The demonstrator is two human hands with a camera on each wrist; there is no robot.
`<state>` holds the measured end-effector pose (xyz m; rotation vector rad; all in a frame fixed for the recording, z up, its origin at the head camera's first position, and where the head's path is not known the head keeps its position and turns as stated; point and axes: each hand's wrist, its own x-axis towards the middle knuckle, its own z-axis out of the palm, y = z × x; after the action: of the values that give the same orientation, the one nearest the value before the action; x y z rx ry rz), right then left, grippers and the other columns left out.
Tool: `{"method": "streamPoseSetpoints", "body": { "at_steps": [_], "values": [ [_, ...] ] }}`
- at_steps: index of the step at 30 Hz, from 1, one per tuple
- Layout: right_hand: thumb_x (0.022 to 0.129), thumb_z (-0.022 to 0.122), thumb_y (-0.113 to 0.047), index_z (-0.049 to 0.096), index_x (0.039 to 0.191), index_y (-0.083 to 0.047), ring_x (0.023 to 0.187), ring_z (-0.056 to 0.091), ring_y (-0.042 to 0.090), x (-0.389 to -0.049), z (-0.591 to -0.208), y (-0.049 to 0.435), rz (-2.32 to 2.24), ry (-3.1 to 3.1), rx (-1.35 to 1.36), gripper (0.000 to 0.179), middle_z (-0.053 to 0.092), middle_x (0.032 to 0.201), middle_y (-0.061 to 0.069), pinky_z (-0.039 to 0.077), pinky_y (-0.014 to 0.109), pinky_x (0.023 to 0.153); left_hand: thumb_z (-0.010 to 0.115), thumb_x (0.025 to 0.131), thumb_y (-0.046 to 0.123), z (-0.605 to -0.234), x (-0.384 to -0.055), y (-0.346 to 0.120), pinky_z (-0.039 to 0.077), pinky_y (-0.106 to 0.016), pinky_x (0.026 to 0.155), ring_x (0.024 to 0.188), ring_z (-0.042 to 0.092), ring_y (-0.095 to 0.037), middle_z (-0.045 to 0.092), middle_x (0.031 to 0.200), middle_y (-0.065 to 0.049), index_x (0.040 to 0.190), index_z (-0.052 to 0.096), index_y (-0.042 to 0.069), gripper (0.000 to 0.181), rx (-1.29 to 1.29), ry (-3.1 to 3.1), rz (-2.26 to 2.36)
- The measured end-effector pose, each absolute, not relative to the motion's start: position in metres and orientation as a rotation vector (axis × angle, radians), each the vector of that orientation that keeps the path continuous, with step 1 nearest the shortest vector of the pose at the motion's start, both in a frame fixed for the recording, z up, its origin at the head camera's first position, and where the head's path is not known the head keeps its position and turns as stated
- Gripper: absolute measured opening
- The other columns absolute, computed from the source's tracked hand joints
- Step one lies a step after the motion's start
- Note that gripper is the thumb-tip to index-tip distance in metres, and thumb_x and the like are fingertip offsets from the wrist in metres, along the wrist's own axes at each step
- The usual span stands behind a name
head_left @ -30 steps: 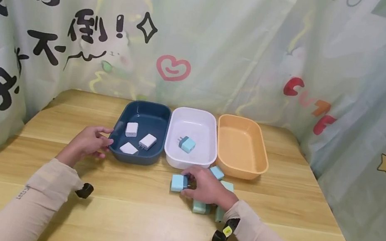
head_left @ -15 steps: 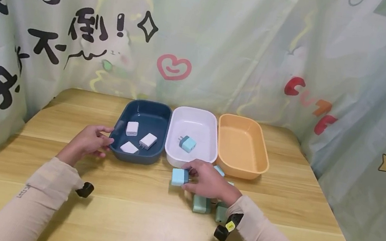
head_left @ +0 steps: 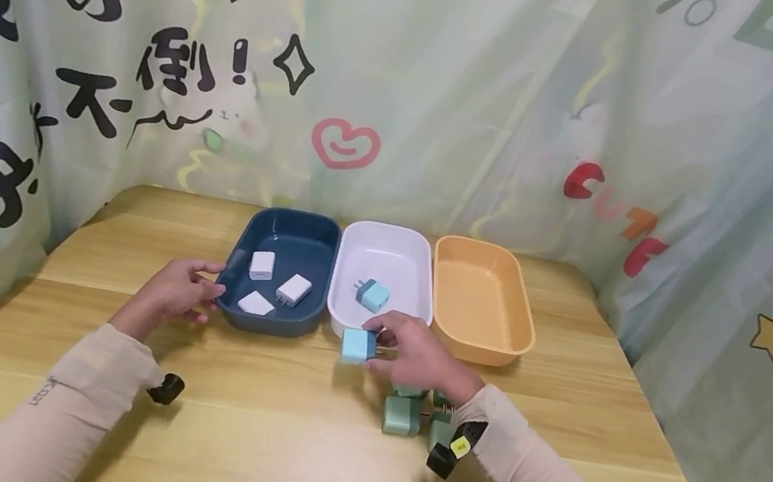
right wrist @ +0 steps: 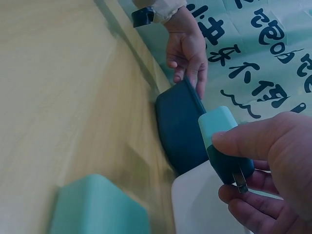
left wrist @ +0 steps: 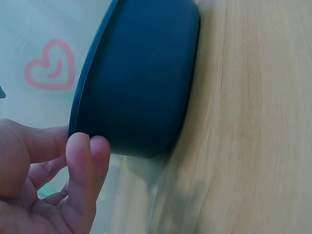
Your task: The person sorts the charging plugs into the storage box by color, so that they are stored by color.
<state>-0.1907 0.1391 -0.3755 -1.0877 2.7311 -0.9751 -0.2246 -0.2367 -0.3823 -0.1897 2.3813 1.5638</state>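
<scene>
My right hand [head_left: 417,354] pinches a light-blue and dark-teal plug charger [head_left: 356,346] between thumb and fingers, just in front of the white tray [head_left: 343,323]. Its metal prongs [right wrist: 240,181] point back toward the palm. At the left, my left hand [head_left: 177,290] holds the near left rim of a dark blue tray [left wrist: 141,78] with its thumb and fingers. Three white chargers [head_left: 293,290] lie in the blue tray. One light-blue charger [head_left: 373,295] lies in the white tray. Under my right hand are several green chargers [head_left: 401,416], partly hidden by the hand and wrist.
An orange tray [head_left: 485,290] stands at the right of the row, beside the white one. All three trays sit toward the back of the wooden table [head_left: 264,441]. A printed curtain [head_left: 429,71] hangs behind and around the table.
My right hand has lifted the light-blue charger off the table and brought it slightly forward, toward the white tray. My left hand stays at the blue tray's rim.
</scene>
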Motion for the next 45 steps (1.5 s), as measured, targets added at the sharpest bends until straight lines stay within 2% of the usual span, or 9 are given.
{"method": "streamPoseSetpoints", "body": {
  "at_steps": [3, 10, 18, 28, 35, 45],
  "values": [
    [0.075, 0.084, -0.013, 0.063, 0.113, 0.001, 0.089, 0.066, 0.026, -0.192, -0.372, 0.138, -0.995, 2.739, -1.079, 0.045, 0.064, 0.104, 0.009, 0.055, 0.039, 0.081, 0.059, 0.096, 0.006, -0.383, -0.224, -0.237, 0.057, -0.033, 0.062, 0.081, 0.061, -0.026, 0.054, 0.108, -0.021, 0.149, 0.033, 0.001, 0.059, -0.200, 2.382, 1.574],
    [0.076, 0.083, -0.016, 0.064, 0.114, -0.002, 0.088, 0.064, 0.019, -0.202, -0.364, 0.138, -0.980, 2.756, -1.075, 0.044, 0.063, 0.103, 0.006, 0.054, 0.033, 0.080, 0.059, 0.097, 0.006, -0.383, -0.226, -0.238, 0.057, -0.033, 0.062, 0.082, 0.061, -0.027, 0.053, 0.112, -0.023, 0.150, 0.033, 0.002, 0.059, -0.197, 2.394, 1.566],
    [0.076, 0.083, -0.013, 0.064, 0.113, 0.000, 0.088, 0.065, 0.022, -0.212, -0.363, 0.136, -1.043, 2.736, -1.081, 0.044, 0.064, 0.105, 0.009, 0.054, 0.031, 0.080, 0.060, 0.096, 0.008, -0.386, -0.224, -0.239, 0.056, -0.032, 0.061, 0.081, 0.061, -0.027, 0.054, 0.112, -0.022, 0.150, 0.034, 0.003, 0.059, -0.216, 2.387, 1.562],
    [0.077, 0.083, -0.016, 0.064, 0.114, -0.001, 0.089, 0.063, 0.020, -0.225, -0.359, 0.135, -1.004, 2.784, -0.948, 0.044, 0.063, 0.106, 0.008, 0.054, 0.035, 0.082, 0.060, 0.096, 0.009, -0.384, -0.223, -0.237, 0.056, -0.032, 0.060, 0.083, 0.061, -0.028, 0.054, 0.111, -0.021, 0.150, 0.034, 0.005, 0.060, -0.234, 2.394, 1.546],
    [0.077, 0.082, -0.013, 0.063, 0.115, 0.001, 0.092, 0.064, 0.026, -0.238, -0.360, 0.136, -1.054, 2.767, -0.880, 0.044, 0.063, 0.108, 0.011, 0.053, 0.043, 0.084, 0.060, 0.097, 0.010, -0.382, -0.223, -0.238, 0.056, -0.032, 0.061, 0.083, 0.061, -0.027, 0.056, 0.105, -0.019, 0.150, 0.035, 0.005, 0.059, -0.225, 2.400, 1.532],
    [0.077, 0.083, -0.012, 0.064, 0.113, -0.001, 0.089, 0.063, 0.021, -0.255, -0.365, 0.139, -1.041, 2.797, -0.838, 0.042, 0.064, 0.102, 0.009, 0.053, 0.037, 0.081, 0.060, 0.097, 0.011, -0.383, -0.223, -0.239, 0.055, -0.032, 0.060, 0.079, 0.060, -0.026, 0.059, 0.096, -0.015, 0.149, 0.036, 0.005, 0.058, -0.219, 2.398, 1.534]
  ]
}}
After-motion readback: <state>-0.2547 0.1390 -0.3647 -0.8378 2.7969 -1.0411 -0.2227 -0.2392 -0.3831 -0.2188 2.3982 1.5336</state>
